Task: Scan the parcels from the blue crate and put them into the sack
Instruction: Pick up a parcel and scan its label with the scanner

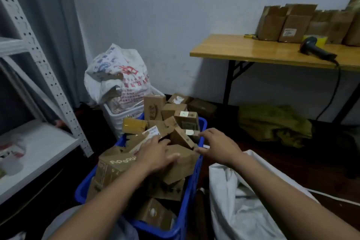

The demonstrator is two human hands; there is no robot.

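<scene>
A blue crate (191,187) in front of me is heaped with several brown cardboard parcels. My left hand (155,154) lies on top of one brown parcel (181,165) near the crate's right side, fingers stretched over it. My right hand (218,145) reaches over the crate's right rim, fingers spread, thumb touching that parcel's right corner. A white sack (239,206) stands open to the right of the crate, under my right forearm. A black handheld scanner (315,49) lies on the wooden table (253,50) at the right.
A full printed white sack (118,76) sits in a white basket (120,117) behind the crate. More boxes (296,23) stand along the table's back. A white metal shelf rack (39,84) fills the left. An olive cloth (274,124) lies under the table.
</scene>
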